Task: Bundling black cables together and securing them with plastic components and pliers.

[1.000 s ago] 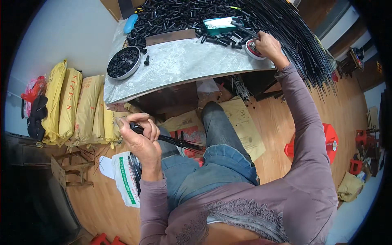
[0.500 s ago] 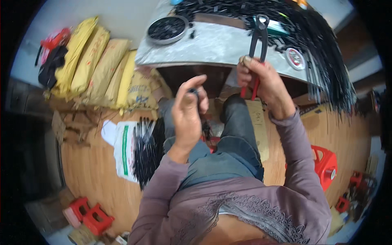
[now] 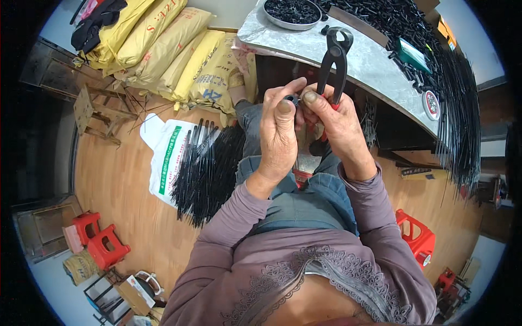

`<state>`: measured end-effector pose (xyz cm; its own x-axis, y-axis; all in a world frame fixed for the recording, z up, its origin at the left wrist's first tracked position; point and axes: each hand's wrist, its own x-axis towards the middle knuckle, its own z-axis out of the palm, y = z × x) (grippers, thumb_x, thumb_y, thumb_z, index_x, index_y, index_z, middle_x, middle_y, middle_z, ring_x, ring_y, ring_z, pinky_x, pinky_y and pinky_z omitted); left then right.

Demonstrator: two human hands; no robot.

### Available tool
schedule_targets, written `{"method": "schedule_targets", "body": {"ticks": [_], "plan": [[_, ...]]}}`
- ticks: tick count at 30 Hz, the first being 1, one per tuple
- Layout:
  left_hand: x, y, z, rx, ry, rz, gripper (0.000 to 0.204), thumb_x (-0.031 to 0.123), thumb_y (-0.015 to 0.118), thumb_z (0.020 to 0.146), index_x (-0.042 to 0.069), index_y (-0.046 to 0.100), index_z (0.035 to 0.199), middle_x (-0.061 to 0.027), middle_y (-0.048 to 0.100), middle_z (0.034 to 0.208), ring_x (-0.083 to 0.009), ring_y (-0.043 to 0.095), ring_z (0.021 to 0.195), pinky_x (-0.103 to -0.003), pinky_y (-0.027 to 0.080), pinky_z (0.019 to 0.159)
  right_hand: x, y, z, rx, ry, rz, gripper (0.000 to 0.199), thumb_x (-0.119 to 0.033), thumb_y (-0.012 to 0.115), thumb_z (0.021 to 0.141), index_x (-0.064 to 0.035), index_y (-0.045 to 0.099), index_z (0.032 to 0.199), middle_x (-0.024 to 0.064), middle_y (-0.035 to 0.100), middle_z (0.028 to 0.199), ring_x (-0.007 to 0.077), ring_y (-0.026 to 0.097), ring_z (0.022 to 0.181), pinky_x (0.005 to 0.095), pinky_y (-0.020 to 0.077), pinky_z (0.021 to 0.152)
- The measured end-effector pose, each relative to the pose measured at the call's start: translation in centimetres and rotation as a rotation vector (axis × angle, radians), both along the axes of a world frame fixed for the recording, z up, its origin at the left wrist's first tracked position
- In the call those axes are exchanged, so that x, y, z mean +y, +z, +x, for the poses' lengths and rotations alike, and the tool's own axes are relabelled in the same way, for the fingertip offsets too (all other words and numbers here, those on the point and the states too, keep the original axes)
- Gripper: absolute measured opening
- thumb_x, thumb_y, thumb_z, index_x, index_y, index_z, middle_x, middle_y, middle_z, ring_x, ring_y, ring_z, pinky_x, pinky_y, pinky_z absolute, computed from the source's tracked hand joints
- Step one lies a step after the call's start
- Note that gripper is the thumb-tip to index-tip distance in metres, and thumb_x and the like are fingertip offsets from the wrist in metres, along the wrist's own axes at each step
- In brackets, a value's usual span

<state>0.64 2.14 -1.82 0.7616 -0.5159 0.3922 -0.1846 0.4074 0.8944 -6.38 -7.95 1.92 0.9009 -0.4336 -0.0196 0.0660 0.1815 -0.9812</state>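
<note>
My right hand [image 3: 338,126] grips black pincers [image 3: 333,61] with red handles, their jaws pointing up over the edge of the grey table [image 3: 359,61]. My left hand [image 3: 278,133] is pressed against the right one, and pinches a small black round part [image 3: 292,99] between thumb and fingers. Both hands are raised in front of me above my lap. The thin black rod seen earlier is hidden behind my hands.
A round tray of small black parts [image 3: 293,11] and a pile of black rods [image 3: 435,60] lie on the table. On the wooden floor at the left lies a bundle of black rods [image 3: 209,168] on a white sack [image 3: 166,157]. Yellow sacks [image 3: 163,49] lean behind; red stools [image 3: 100,239] stand nearby.
My right hand came back from the far side of the table with the pincers and met my left hand. My head turned left, shifting the view.
</note>
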Motion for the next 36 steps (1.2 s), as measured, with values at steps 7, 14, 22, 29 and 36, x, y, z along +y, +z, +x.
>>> {"method": "schedule_targets", "body": {"ticks": [7, 14, 22, 29, 36], "plan": [[0.3, 0.2, 0.0, 0.039, -0.039, 0.039, 0.053, 0.045, 0.036, 0.101, 0.002, 0.059, 0.121, -0.0026, 0.045, 0.099, -0.0059, 0.043, 0.070, -0.021, 0.038, 0.060, 0.2, -0.3, 0.0, 0.018, -0.023, 0.011, 0.022, -0.024, 0.058, 0.094, -0.0027, 0.060, 0.097, -0.0020, 0.049, 0.069, 0.0083, 0.050, 0.063, 0.0225, 0.0381, 0.058], [0.1, 0.5, -0.5, 0.026, -0.063, 0.062, 0.054, 0.046, 0.035, 0.100, 0.002, 0.058, 0.122, -0.0023, 0.044, 0.102, -0.0048, 0.044, 0.070, -0.019, 0.038, 0.059, -0.2, -0.4, -0.5, 0.010, -0.026, 0.026, 0.021, -0.024, 0.058, 0.094, -0.0033, 0.060, 0.098, -0.0025, 0.050, 0.069, 0.0073, 0.048, 0.063, 0.0224, 0.0374, 0.057], [-0.3, 0.7, -0.8, 0.021, -0.068, 0.086, 0.055, 0.046, 0.036, 0.100, 0.002, 0.058, 0.122, -0.0027, 0.044, 0.103, -0.0045, 0.043, 0.069, -0.019, 0.038, 0.058, -0.7, -0.7, -0.9, 0.018, -0.061, 0.006, 0.021, -0.024, 0.059, 0.094, -0.0034, 0.060, 0.098, -0.0033, 0.050, 0.069, 0.0061, 0.046, 0.063, 0.0221, 0.0371, 0.056], [-0.2, 0.6, -0.9, -0.012, -0.041, 0.087, 0.055, 0.046, 0.036, 0.100, 0.001, 0.059, 0.122, -0.0036, 0.045, 0.102, -0.0054, 0.044, 0.069, -0.021, 0.040, 0.060, -0.2, -0.1, -0.9, 0.039, -0.063, 0.038, 0.021, -0.024, 0.060, 0.093, -0.0033, 0.060, 0.099, -0.0031, 0.050, 0.069, 0.0063, 0.046, 0.063, 0.0220, 0.0373, 0.056], [0.1, 0.7, -0.9, 0.038, -0.059, 0.072, 0.054, 0.045, 0.037, 0.100, 0.001, 0.058, 0.122, -0.0022, 0.043, 0.100, -0.0045, 0.042, 0.069, -0.019, 0.038, 0.059, -0.4, -0.8, -0.9, 0.013, -0.047, 0.004, 0.024, -0.026, 0.060, 0.093, -0.0029, 0.060, 0.099, -0.0027, 0.049, 0.070, 0.0068, 0.046, 0.064, 0.0222, 0.0372, 0.058]]}}
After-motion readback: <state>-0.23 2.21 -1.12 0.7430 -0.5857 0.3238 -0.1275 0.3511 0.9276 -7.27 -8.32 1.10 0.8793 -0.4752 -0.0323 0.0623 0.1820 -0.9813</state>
